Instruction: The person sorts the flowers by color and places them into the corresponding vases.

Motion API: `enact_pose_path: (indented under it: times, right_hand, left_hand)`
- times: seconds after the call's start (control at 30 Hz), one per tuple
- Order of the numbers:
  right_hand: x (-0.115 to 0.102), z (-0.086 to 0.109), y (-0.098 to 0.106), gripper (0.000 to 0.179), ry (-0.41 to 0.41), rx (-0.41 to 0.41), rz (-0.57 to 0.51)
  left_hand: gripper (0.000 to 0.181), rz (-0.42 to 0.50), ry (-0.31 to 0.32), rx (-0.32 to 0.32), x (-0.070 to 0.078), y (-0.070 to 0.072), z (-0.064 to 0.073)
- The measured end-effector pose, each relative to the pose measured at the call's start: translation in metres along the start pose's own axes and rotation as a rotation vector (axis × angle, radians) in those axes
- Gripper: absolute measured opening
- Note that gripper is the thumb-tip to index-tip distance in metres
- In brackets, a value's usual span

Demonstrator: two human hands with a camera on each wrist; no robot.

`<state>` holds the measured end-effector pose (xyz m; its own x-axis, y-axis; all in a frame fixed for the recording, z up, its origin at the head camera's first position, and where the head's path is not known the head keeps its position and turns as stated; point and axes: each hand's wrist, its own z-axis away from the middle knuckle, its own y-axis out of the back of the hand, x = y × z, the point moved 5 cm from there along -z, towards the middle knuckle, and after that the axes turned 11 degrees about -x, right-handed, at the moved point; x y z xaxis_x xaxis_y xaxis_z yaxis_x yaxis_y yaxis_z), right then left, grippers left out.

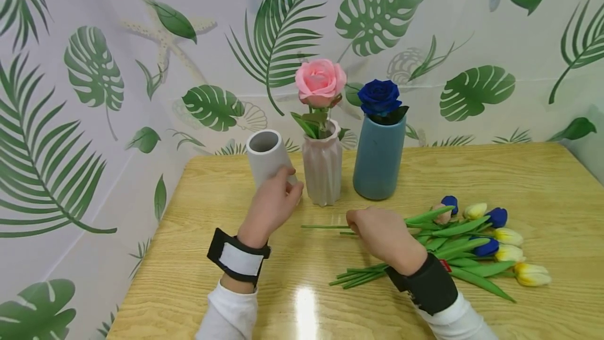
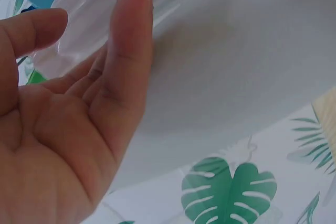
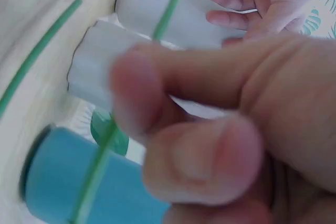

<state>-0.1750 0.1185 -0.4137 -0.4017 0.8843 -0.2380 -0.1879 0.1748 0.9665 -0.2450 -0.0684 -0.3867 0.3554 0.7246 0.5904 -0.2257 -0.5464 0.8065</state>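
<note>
My left hand (image 1: pixel 270 204) is at the right side of a plain white vase (image 1: pixel 260 166), which leans a little to the left. In the left wrist view its fingers are mostly straight, lying against the white vase wall (image 2: pixel 236 61). My right hand (image 1: pixel 389 237) pinches a thin green tulip stem (image 1: pixel 323 226) between thumb and index finger, just above the table. The right wrist view shows that stem (image 3: pixel 172 6) running behind the fingertips. Which bloom it belongs to, I cannot tell. Several tulips (image 1: pixel 472 251), yellow-white, blue and pinkish, lie beneath and right of this hand.
Right of the white vase stands a pale pink fluted vase (image 1: pixel 323 172) with a pink rose (image 1: pixel 321 83). Beside it is a blue vase (image 1: pixel 379 159) holding a dark blue rose (image 1: pixel 379 97). A leaf-patterned cloth (image 1: pixel 302 25) hangs behind the wooden table (image 1: pixel 528 182).
</note>
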Motion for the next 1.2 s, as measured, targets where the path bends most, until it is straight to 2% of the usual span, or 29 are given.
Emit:
enact_pose_path:
  times: [0.1,0.17,0.2,0.27,0.37,0.47,0.57,0.67,0.7,0.77,0.83,0.9,0.97,1.03,1.2]
  right_hand:
    - [0.001,-0.002,0.002,0.009,-0.042,0.041,-0.101]
    - [0.003,-0.006,0.002,0.013,-0.066,0.084,-0.231]
    - [0.004,-0.007,0.002,0.018,-0.072,0.103,-0.328]
    - [0.005,-0.010,-0.002,0.031,-0.074,0.126,-0.578]
    - [-0.001,-0.013,-0.011,0.051,-0.065,0.151,-1.007]
    - [-0.012,-0.014,-0.017,0.059,-0.070,0.234,-1.411]
    - [-0.020,-0.013,-0.022,0.045,-0.110,0.359,-1.722]
    - [-0.023,-0.012,-0.026,0.007,-0.178,0.441,-1.959]
    - [-0.023,-0.012,-0.027,0.006,-0.198,0.450,-2.034]
    - [-0.023,-0.012,-0.029,0.018,-0.229,0.437,-2.150]
    - [-0.023,-0.012,-0.030,0.022,-0.247,0.408,-2.226]
    - [-0.024,-0.013,-0.029,0.015,-0.237,0.365,-2.237]
    - [-0.024,-0.014,-0.027,0.008,-0.216,0.351,-2.192]
    - [-0.024,-0.014,-0.024,0.007,-0.177,0.374,-2.119]
    - [-0.023,-0.010,-0.014,0.016,-0.086,0.479,-1.938]
  left_hand:
    - [0.036,0.011,0.005,-0.002,0.000,0.005,0.003]
    - [0.036,0.015,0.011,0.001,-0.001,0.009,0.006]
    - [0.035,0.018,0.013,0.003,-0.001,0.010,0.007]
    - [0.035,0.025,0.018,0.003,-0.002,0.014,0.009]
    - [0.033,0.061,0.022,-0.002,-0.004,0.020,0.013]
    - [0.027,0.088,0.033,0.006,-0.007,0.029,0.016]
    - [0.024,0.085,0.055,0.028,-0.012,0.037,0.018]
    - [0.023,0.078,0.083,0.043,-0.017,0.043,0.019]
    - [0.023,0.078,0.093,0.044,-0.018,0.044,0.019]
    - [0.022,0.078,0.108,0.042,-0.020,0.046,0.019]
    - [0.022,0.075,0.117,0.037,-0.021,0.045,0.019]
    - [0.022,0.069,0.120,0.032,-0.022,0.045,0.019]
    - [0.023,0.060,0.122,0.030,-0.022,0.044,0.019]
    - [0.023,0.049,0.124,0.023,-0.022,0.044,0.019]
    - [0.024,0.029,0.142,0.008,-0.023,0.044,0.018]
